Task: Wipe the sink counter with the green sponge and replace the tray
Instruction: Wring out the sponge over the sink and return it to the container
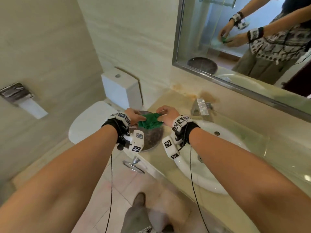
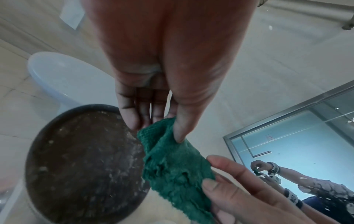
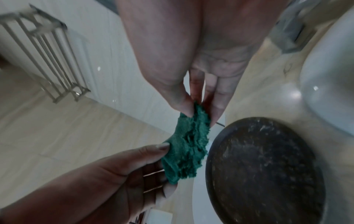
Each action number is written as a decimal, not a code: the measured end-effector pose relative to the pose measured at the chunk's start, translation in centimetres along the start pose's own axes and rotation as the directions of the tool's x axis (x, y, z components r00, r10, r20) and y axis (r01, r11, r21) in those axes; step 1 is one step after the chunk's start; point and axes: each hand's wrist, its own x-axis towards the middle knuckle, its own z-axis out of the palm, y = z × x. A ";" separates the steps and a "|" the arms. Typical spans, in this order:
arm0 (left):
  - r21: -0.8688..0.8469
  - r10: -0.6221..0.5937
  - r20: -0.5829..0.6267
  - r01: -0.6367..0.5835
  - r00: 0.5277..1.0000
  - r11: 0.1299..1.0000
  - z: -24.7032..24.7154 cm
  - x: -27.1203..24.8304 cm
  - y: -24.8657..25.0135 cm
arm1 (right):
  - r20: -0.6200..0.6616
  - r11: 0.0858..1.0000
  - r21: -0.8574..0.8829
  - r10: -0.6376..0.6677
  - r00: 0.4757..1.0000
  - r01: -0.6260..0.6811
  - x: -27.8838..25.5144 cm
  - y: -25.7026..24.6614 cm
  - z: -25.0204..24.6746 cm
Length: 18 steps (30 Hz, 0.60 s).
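A ragged green sponge [image 1: 150, 121] hangs stretched between both hands above a round dark speckled tray [image 1: 153, 139]. My left hand [image 1: 134, 116] pinches its left end between thumb and fingers. My right hand [image 1: 165, 113] pinches the other end the same way. The left wrist view shows the sponge [image 2: 172, 168] with my left hand's thumb on top and the right hand's fingers [image 2: 226, 178] on its lower corner. From the right wrist, the sponge [image 3: 187, 145] hangs beside the tray [image 3: 264, 169]. The tray sits on the beige counter [image 1: 168, 105] at its left end.
A white sink basin [image 1: 218, 148] with a chrome faucet [image 1: 201, 106] lies right of the tray. A mirror [image 1: 244, 39] runs along the back wall. Left of the counter stands a toilet [image 1: 94, 121]. A chrome towel ring [image 1: 133, 164] hangs on the counter front.
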 end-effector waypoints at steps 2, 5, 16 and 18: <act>-0.006 -0.009 0.000 0.009 1.000 1.000 -0.9 1.3 -1.5 | 0.007 0.999 -0.048 0.011 1.000 -0.011 1.1 -0.3 2.0; 0.022 -0.021 0.020 0.021 1.000 1.000 -1.8 4.0 -3.6 | 0.005 0.988 -0.147 0.036 0.999 -0.034 3.5 -0.1 4.6; 0.281 -0.014 0.154 -0.030 0.988 0.959 -0.2 14.8 -9.5 | 0.003 0.863 -0.440 0.276 0.961 -0.246 11.4 4.1 10.5; 0.327 -0.023 0.214 -0.049 0.977 0.944 0.4 16.5 -10.1 | -0.004 0.847 -0.431 0.341 0.940 -0.309 12.2 5.2 10.9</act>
